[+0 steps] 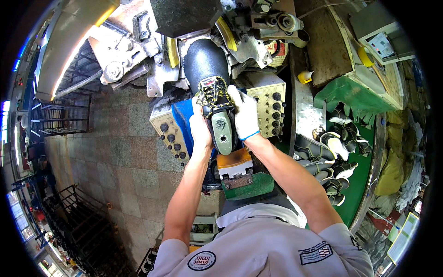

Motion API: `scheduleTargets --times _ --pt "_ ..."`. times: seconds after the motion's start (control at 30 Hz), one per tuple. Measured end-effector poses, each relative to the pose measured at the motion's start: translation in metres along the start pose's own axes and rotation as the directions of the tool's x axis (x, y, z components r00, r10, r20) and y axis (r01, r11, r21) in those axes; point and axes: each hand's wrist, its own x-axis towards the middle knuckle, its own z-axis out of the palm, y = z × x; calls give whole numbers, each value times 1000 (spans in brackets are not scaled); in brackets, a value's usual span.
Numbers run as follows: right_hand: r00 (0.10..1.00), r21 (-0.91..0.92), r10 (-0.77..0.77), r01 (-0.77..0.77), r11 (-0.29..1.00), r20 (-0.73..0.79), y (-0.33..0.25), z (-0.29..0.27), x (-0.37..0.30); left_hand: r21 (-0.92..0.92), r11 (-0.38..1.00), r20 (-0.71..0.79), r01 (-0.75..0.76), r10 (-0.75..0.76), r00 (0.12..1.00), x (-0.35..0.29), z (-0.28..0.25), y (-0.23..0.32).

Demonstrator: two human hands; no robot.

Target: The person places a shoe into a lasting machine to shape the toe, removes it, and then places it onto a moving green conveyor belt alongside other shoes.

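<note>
A black shoe upper point(206, 62) with yellow-and-black laces is stretched over a grey-green shoe last point(222, 131), its toe pointing away from me into a machine. My left hand point(200, 127), bare, grips the shoe's left side near the collar. On the other side my right hand point(244, 111), in a white glove with a blue cuff edge, is closed against the shoe. The fingertips of both hands are partly hidden by the shoe. Yellow-edged metal jaws point(172, 53) of the machine point(184, 16) stand to both sides of the toe.
Control panels with black knobs point(276, 106) flank the shoe. An orange-and-green padded support point(247, 184) sits close to my body. On a green bench point(357, 184) at right lie several shoe uppers on lasts point(314, 147). Black metal racks point(87, 231) stand at left on the tiled floor point(120, 152).
</note>
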Motion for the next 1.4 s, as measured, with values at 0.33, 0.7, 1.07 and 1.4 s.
scheduleTargets --times 0.33,0.7,1.07,1.4 --pt "997 -24 -76 76 997 27 0 -3 2 -5 999 20 -50 50 999 0 1 -2" --pt "995 200 17 4 980 -103 -22 -146 -81 947 311 52 -84 111 992 -99 -180 -214" --pt "996 -30 93 -94 995 -12 -43 -146 -130 785 611 -123 103 -10 992 -121 -168 -130" --pt "864 327 -178 16 945 471 -63 -52 -186 -273 936 298 224 -139 944 -242 -119 13"
